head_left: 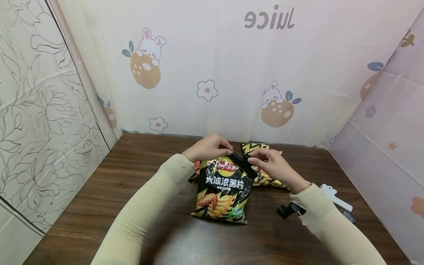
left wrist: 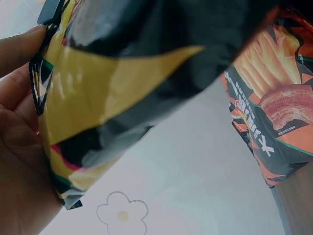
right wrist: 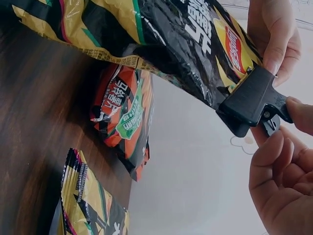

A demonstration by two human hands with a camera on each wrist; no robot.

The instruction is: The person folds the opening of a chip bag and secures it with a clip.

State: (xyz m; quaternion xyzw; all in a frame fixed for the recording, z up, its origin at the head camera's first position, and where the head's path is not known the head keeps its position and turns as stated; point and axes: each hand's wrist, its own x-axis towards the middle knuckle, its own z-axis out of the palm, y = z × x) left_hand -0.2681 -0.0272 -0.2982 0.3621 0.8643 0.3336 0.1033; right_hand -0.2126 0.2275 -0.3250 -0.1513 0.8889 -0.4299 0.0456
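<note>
A black and yellow bag of Lay's chips stands tilted in the middle of the table, its printed front toward me. Across its top edge, at the right, sits a wide black bag clip. My left hand pinches the bag's top left corner, thumb on the near side beside the clip. Thumb and fingers of my right hand squeeze the clip's handles. In the left wrist view, the left thumb presses the crimped edge of the bag, with the fingers behind it.
Behind the bag lie a second black and yellow chip bag and an orange and black one. On the right, a white long-handled item lies near a small grey piece. A patterned curtain hangs behind the table.
</note>
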